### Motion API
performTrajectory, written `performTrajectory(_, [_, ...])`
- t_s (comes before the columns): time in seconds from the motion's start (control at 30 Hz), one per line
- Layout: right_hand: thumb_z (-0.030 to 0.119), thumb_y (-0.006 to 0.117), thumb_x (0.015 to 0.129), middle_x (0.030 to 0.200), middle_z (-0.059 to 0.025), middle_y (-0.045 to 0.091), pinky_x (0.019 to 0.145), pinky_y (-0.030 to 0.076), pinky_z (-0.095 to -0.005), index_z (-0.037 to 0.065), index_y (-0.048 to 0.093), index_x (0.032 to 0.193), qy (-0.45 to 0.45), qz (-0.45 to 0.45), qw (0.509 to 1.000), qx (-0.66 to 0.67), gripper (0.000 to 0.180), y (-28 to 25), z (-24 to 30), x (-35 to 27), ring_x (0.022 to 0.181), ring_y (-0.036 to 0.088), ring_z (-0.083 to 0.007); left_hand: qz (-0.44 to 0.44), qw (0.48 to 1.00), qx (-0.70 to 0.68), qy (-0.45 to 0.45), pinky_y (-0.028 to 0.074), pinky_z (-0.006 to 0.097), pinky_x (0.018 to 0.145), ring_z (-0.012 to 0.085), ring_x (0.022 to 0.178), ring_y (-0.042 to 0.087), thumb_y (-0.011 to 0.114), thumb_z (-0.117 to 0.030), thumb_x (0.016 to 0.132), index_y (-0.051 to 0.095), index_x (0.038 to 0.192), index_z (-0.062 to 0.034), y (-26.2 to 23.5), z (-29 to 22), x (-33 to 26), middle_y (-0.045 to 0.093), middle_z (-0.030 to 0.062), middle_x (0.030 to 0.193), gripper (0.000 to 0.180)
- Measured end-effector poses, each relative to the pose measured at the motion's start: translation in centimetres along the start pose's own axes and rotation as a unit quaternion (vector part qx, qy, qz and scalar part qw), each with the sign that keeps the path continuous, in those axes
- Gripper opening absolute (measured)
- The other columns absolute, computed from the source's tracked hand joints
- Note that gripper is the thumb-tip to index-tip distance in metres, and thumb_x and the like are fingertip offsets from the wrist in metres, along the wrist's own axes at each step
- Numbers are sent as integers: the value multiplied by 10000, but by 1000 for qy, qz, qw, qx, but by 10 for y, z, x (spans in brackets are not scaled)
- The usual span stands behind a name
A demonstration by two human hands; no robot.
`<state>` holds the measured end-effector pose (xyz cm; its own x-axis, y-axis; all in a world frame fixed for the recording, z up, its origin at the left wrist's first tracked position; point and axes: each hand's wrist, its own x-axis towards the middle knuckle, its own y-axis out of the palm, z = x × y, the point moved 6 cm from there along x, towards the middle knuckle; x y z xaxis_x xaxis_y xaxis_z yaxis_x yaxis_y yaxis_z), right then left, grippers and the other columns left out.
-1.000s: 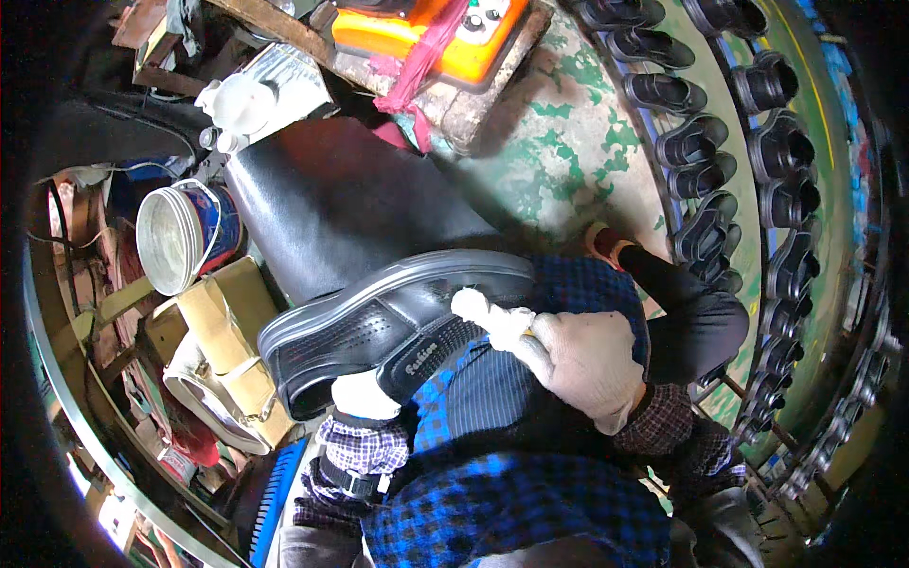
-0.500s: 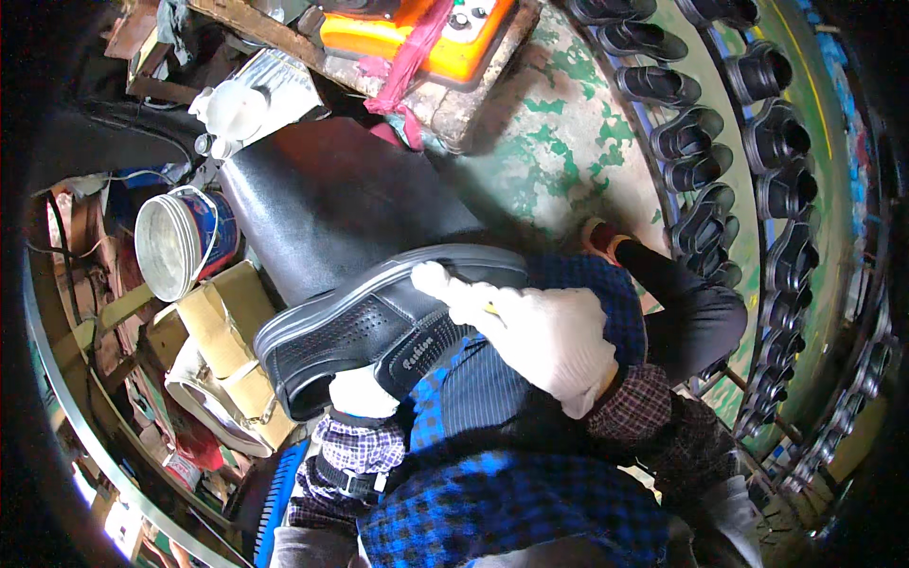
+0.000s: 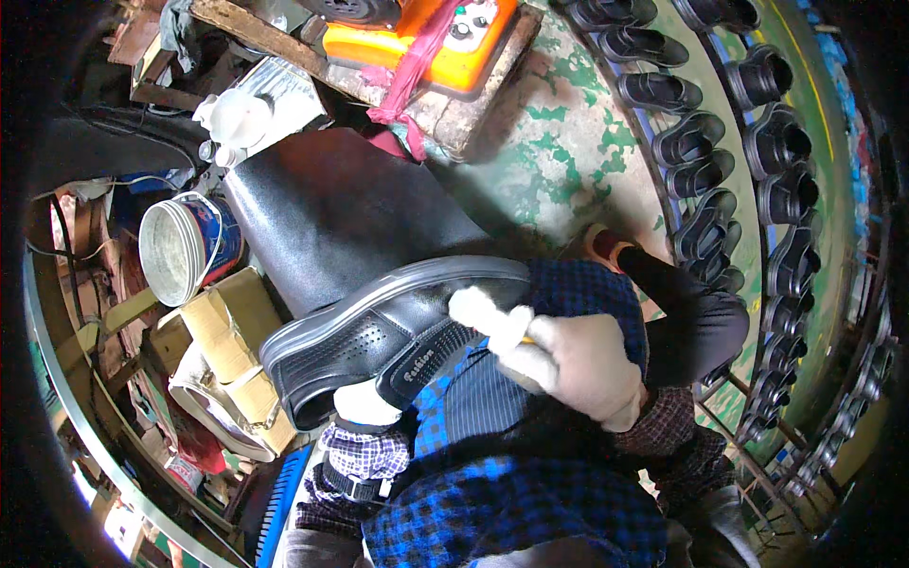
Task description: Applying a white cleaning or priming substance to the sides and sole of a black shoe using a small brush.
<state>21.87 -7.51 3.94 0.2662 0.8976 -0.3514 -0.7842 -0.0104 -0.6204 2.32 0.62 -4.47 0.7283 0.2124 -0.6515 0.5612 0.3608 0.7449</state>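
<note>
A black shoe [image 3: 379,331] with a perforated side lies tilted over my lap, its sole edge turned away from me and its toe pointing right. My left hand [image 3: 367,404], in a white glove, grips it near the heel opening; the fingers are mostly hidden by the shoe. In a pale glove, my right hand [image 3: 592,364] is closed around a small dauber-like tool [image 3: 473,308] with a white, cloth-like tip and a bit of yellow showing. That tip is at the shoe's front upper; whether it touches is unclear. Beyond the shoe is a glossy black padded surface [image 3: 341,208].
A paint-style bucket [image 3: 170,248] and a cardboard box [image 3: 222,327] stand at left. White bottles [image 3: 232,118] sit behind the black surface. An orange machine [image 3: 417,57] tied with pink cloth rests on a worn board. Racks of black shoes [image 3: 696,137] curve along the right.
My right hand has moved right and slightly nearer me, taking the white tip back along the upper from near the sole edge. The shoe stays almost in place.
</note>
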Motion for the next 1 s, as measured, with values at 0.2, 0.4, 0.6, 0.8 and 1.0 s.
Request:
performTrajectory(0.2, [418, 618, 941, 569, -104, 611, 442, 483, -425, 143, 718, 861, -74, -92, 992, -54, 303, 8, 17, 23, 495, 636, -294, 11, 999, 33, 26, 238, 522, 1228, 398, 1464, 284, 258, -474, 1066, 245, 1550, -24, 8, -2, 3, 258, 239, 1590, 661])
performTrajectory(0.4, [389, 606, 958, 518, -113, 585, 412, 461, -419, 119, 669, 799, -77, -26, 988, -133, 320, 19, 7, -4, 430, 602, -295, 12, 999, 26, 37, 228, 525, 1230, 406, 1461, 284, 270, -481, 1057, 243, 1549, -19, -1, -4, -2, 261, 244, 1587, 675])
performTrajectory(0.6, [413, 558, 983, 529, -111, 602, 438, 477, -419, 109, 670, 776, -70, -31, 990, -117, 384, 18, 14, 18, 455, 621, -289, -59, 998, 15, 18, 244, 504, 1228, 371, 1471, 287, 249, -391, 1089, 242, 1552, -18, -9, -2, -2, 262, 227, 1598, 595])
performTrajectory(0.8, [290, 690, 885, 743, -79, 662, 468, 482, -384, 128, 721, 1008, -66, 20, 990, -126, 205, 28, 1, -1, 547, 647, -245, 154, 983, 92, 40, 199, 511, 1238, 392, 1478, 250, 260, -558, 1033, 221, 1557, -26, 16, 5, 2, 217, 252, 1600, 747])
performTrajectory(1.0, [272, 686, 923, 794, -183, 691, 612, 526, -411, 82, 735, 1038, 61, 18, 998, 9, 227, 13, -18, -3, 724, 694, -352, 32, 998, -51, -9, 270, 525, 1209, 386, 1446, 324, 264, -493, 1064, 264, 1546, -43, 2, 7, 5, 282, 231, 1580, 660])
